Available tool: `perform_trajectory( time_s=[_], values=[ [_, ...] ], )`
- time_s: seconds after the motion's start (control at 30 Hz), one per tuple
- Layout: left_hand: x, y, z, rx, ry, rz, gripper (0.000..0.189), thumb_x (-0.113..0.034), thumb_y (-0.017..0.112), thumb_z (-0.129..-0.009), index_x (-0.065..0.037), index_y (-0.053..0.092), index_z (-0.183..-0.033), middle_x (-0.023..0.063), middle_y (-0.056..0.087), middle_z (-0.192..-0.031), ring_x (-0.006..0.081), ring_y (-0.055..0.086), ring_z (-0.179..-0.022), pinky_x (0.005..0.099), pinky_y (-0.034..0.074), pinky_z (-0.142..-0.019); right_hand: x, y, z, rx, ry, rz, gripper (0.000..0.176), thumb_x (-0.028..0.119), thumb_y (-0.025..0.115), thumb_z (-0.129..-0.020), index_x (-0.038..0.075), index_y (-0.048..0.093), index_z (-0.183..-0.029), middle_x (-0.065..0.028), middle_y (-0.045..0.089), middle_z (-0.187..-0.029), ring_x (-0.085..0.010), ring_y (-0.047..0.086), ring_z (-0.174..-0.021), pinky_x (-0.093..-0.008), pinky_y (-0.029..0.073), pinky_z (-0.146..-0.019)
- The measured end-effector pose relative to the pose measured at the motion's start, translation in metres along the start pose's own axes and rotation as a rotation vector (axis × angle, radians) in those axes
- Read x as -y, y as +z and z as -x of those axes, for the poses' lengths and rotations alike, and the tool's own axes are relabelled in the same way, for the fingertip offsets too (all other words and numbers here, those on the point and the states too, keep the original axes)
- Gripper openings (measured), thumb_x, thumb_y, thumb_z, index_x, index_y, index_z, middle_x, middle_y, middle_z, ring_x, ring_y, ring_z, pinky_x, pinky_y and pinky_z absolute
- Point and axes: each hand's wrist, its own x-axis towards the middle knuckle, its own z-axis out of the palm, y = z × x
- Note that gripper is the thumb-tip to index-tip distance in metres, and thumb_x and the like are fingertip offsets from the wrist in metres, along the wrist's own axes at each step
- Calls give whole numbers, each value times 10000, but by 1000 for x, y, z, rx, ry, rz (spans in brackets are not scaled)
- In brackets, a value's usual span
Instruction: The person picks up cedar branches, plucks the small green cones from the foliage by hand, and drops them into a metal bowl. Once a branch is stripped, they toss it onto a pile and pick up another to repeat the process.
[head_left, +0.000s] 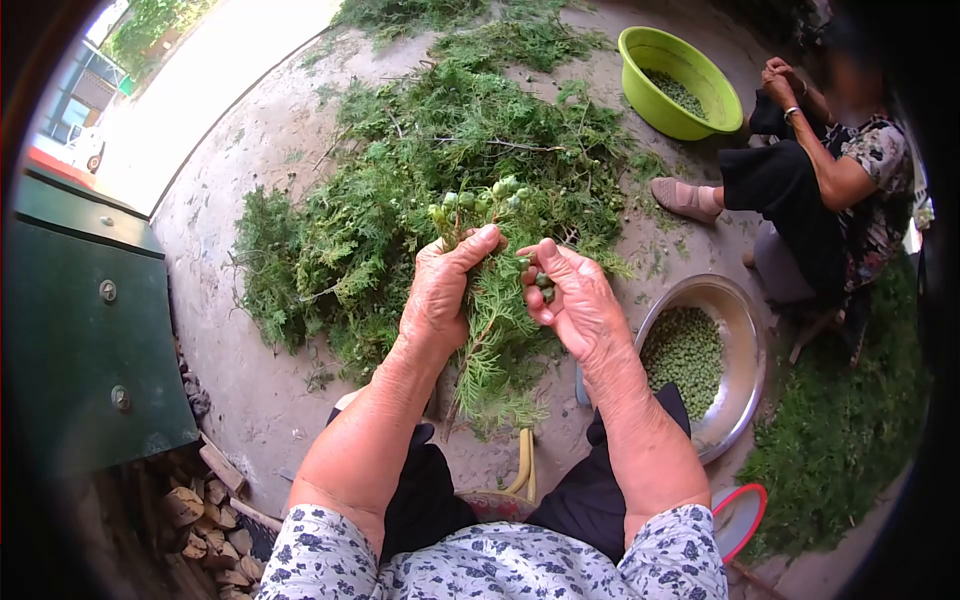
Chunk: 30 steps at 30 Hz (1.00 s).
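Note:
My left hand (445, 285) is closed around a leafy evergreen sprig (484, 335), which hangs down past my wrist. At its upper end, a cluster of pale green cones (487, 200) sticks out above my thumb. Close beside it on the right, my right hand (572, 300) has its fingers curled around a few small green cones (544, 283). Below and to the right of that hand stands a metal basin (742, 330) holding many green cones (685, 362). Part of the sprig is hidden behind my left fingers.
A heap of cut evergreen branches (370, 190) covers the floor ahead. A lime green basin (640, 45) with cones stands at the back right, near a seated person (830, 170). More greenery (830, 450) lies at right. A dark green metal box (90, 320) and firewood (205, 520) are at left.

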Motion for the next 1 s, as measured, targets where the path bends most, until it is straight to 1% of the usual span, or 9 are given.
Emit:
perform_trajectory(
  time_s=[0.07,0.2,0.27,0.43,0.5,0.63,0.8,0.93,1.0],
  values=[
    [-3,4,4,-1,-2,-34,132,-133,667,-795,-29,615,-857,58,634,-755,142,612,-622,280,513,-557,-1,1,1,20,45,-37,199,231,620,-856,48,566,-911,-10,538,-735,-79,508,-528,-189,340,-384],
    [-5,7,8,65,41,-165,190,-185,689,-774,-35,620,-868,49,630,-759,132,600,-627,282,507,-576,-3,-2,-1,102,-23,-31,176,207,599,-870,40,579,-922,10,545,-751,-87,515,-544,-193,355,-406],
    [-5,9,10,63,31,-162,198,-175,706,-757,-47,617,-878,28,614,-765,121,581,-634,281,498,-584,0,-2,-3,58,-131,-44,168,197,592,-874,40,582,-931,14,540,-755,-86,517,-557,-200,372,-435],
    [-3,5,4,63,27,-79,166,-94,694,-760,-21,608,-881,64,632,-793,141,600,-632,283,512,-567,1,-2,0,45,-50,-104,169,177,586,-876,27,576,-952,6,539,-770,-101,539,-624,-224,398,-473],
    [-2,4,2,59,30,-77,152,-76,682,-768,-15,604,-883,68,630,-791,141,604,-645,287,518,-568,-4,-5,-2,167,-37,-129,170,159,591,-869,18,571,-962,-7,555,-783,-116,554,-651,-231,423,-504],
    [-2,7,5,69,3,-77,156,-83,685,-768,-18,607,-886,58,630,-770,134,607,-652,275,514,-574,-1,-4,-2,169,-89,-176,161,110,595,-860,10,561,-982,-25,569,-804,-123,565,-666,-236,452,-544],
    [0,9,6,145,57,-173,160,-72,686,-760,-16,622,-896,54,639,-800,118,600,-648,253,500,-583,0,-4,-2,117,-208,-94,194,10,585,-839,5,539,-1028,-44,579,-833,-117,571,-684,-235,475,-573],
    [-1,13,9,101,89,-234,163,-78,667,-767,-5,624,-906,54,639,-776,119,600,-644,248,495,-581,4,2,2,60,-250,-13,194,22,611,-825,-1,557,-1010,-32,586,-809,-90,557,-668,-203,454,-557],
    [0,13,9,112,83,-248,158,-80,658,-771,3,620,-900,62,637,-751,132,603,-624,255,498,-578,6,4,3,59,-302,246,181,43,641,-808,-6,582,-972,-13,590,-763,-58,533,-620,-171,423,-524]
  ],
)
